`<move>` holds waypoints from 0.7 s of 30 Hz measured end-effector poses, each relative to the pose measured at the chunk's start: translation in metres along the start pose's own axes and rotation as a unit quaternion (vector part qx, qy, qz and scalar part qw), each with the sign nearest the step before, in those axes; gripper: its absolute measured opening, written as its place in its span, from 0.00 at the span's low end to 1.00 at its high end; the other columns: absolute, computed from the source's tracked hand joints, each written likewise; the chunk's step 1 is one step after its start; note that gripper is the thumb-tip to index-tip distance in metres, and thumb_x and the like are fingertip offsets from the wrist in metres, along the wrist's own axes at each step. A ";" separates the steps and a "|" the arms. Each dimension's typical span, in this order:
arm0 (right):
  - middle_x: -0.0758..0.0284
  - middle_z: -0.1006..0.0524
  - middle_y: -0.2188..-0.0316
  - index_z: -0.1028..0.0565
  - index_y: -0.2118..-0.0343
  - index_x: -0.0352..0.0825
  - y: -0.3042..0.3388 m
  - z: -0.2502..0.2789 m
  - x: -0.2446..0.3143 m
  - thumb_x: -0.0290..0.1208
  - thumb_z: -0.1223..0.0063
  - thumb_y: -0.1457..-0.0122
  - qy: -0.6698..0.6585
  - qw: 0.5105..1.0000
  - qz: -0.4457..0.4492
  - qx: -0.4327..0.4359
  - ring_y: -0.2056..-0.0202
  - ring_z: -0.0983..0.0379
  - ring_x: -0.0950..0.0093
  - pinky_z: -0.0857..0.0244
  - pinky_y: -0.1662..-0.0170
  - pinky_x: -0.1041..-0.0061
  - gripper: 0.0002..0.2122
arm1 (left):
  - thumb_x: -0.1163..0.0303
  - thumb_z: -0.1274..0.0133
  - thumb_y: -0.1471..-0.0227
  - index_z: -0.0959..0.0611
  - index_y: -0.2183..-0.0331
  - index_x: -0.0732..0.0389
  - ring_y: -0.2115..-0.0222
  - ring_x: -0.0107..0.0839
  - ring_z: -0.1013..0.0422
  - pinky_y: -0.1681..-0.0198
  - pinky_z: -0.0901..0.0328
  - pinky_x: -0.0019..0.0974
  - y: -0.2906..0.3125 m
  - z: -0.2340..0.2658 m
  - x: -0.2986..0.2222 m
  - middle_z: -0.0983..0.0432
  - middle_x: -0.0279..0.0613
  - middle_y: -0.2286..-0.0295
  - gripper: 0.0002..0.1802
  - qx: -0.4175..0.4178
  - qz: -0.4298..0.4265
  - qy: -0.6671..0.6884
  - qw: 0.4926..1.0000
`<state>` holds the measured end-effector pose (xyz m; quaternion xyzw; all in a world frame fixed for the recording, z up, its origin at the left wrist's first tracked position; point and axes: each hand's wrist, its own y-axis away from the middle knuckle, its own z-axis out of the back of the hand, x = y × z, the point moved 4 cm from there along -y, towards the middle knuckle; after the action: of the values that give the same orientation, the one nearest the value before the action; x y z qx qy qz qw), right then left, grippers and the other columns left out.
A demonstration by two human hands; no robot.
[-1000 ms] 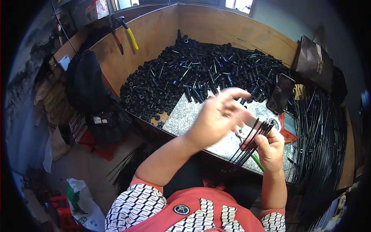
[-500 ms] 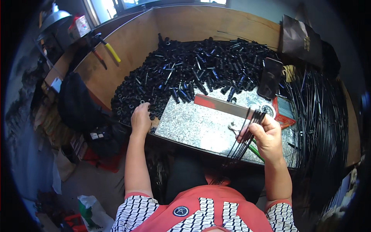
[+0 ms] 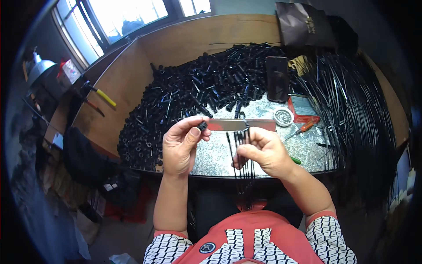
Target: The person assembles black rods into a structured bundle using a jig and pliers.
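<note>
My left hand (image 3: 181,145) pinches a small black tube piece (image 3: 202,126) between thumb and fingertips, held above the speckled metal work plate (image 3: 220,154). My right hand (image 3: 263,152) grips a bundle of thin black rods (image 3: 244,158) that hangs down toward my lap, its upper ends standing just right of the tube piece. Behind both hands lies a large heap of short black tubes (image 3: 189,97), filling the wooden-walled bench.
A dark phone (image 3: 277,79) lies on the heap. A small round tin (image 3: 283,117), a red tray (image 3: 305,110) and an orange-handled screwdriver (image 3: 301,130) sit at the right. Long black rods (image 3: 351,101) pile at the far right. Yellow-handled pliers (image 3: 102,94) rest on the left ledge.
My left hand has come back from the tube heap at the left, now holding a black tube piece up beside the rod bundle. My right hand has shifted left toward it.
</note>
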<state>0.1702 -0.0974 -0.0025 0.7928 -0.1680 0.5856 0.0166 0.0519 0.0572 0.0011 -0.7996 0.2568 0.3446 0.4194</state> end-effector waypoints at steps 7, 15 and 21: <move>0.62 0.23 0.75 0.31 0.68 0.29 -0.006 0.007 -0.005 0.26 0.49 0.39 -0.009 1.000 0.012 0.018 0.73 0.25 0.76 0.29 0.69 0.78 0.06 | 0.81 0.47 0.48 0.23 0.56 0.67 0.63 0.27 0.28 0.57 0.32 0.28 -0.005 -0.030 0.010 0.26 0.46 0.57 0.15 0.038 0.023 0.061 0.997; 0.63 0.23 0.75 0.31 0.68 0.30 -0.008 0.009 -0.004 0.28 0.50 0.39 -0.001 1.000 0.014 0.023 0.74 0.25 0.77 0.30 0.70 0.79 0.06 | 0.81 0.48 0.48 0.23 0.56 0.67 0.61 0.27 0.29 0.54 0.34 0.29 -0.009 -0.037 0.006 0.27 0.46 0.56 0.14 0.046 0.027 0.049 0.997; 0.63 0.23 0.75 0.30 0.68 0.30 -0.007 0.009 -0.004 0.28 0.49 0.39 0.003 1.000 0.014 0.021 0.74 0.25 0.77 0.30 0.70 0.79 0.06 | 0.81 0.50 0.46 0.23 0.56 0.67 0.58 0.28 0.29 0.54 0.34 0.31 -0.009 -0.038 0.008 0.26 0.49 0.55 0.14 0.050 0.034 0.046 0.997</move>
<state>0.1798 -0.0914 -0.0080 0.7888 -0.1662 0.5917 -0.0076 0.0763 0.0290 0.0149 -0.7836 0.3197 0.3084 0.4343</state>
